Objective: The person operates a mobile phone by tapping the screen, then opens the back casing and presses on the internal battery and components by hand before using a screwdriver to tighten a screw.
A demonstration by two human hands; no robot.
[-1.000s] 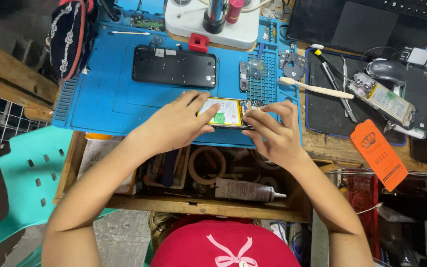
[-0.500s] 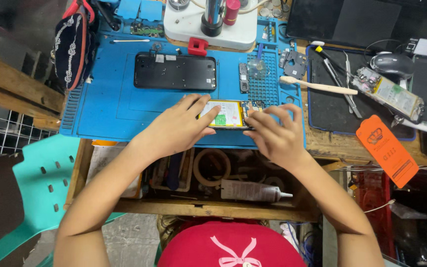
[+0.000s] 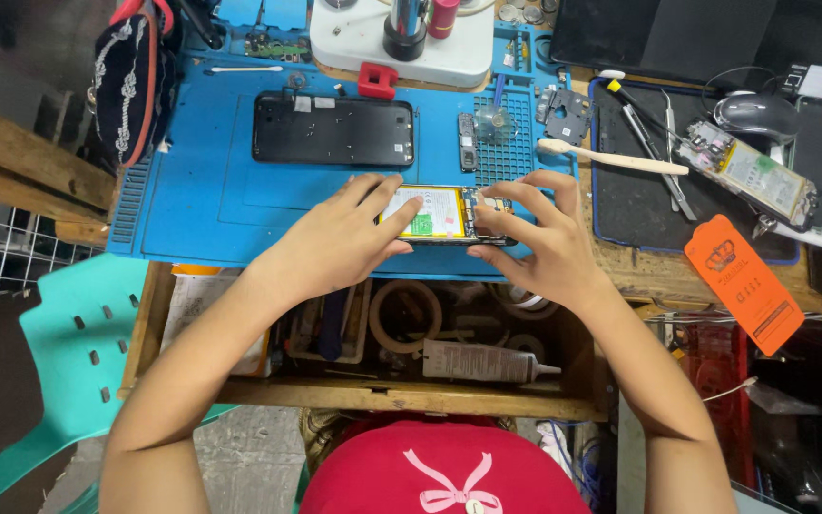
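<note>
both hands on the opened phone [image 3: 444,215], which lies flat at the near edge of the blue mat [image 3: 202,209], between them; left hand [image 3: 335,243] rests palm down over the phone's left end, fingers spread, fingertips touching the pale battery with its green square label; right hand [image 3: 537,238] grips the phone's right end, thumb against the near edge and fingers curled over the far edge; the two hands sit close together but do not touch; whether either hand pinches a small part cannot be told.

beyond the phone, on the same mat, a black back cover [image 3: 333,128] lies flat, long side toward the person, with small white stickers along its top edge; a white-based stand [image 3: 401,43] sits at the mat's far edge, a small red block [image 3: 377,80] just in front of it; right of the mat a pale toothbrush [image 3: 611,157] bridges onto a dark mat [image 3: 639,200]; tweezers [image 3: 673,152] lie on that dark mat; a circuit board [image 3: 753,176] with green patches rests tilted near a mouse [image 3: 758,112]; an orange tag-shaped packet [image 3: 744,283] with dark print hangs over the bench's near edge; below the blue mat an open wooden drawer [image 3: 373,390] holds a grey tube [image 3: 482,362] with a white label and a roll of tape [image 3: 406,314]; a teal plastic chair [image 3: 68,352] stands at left.
</note>
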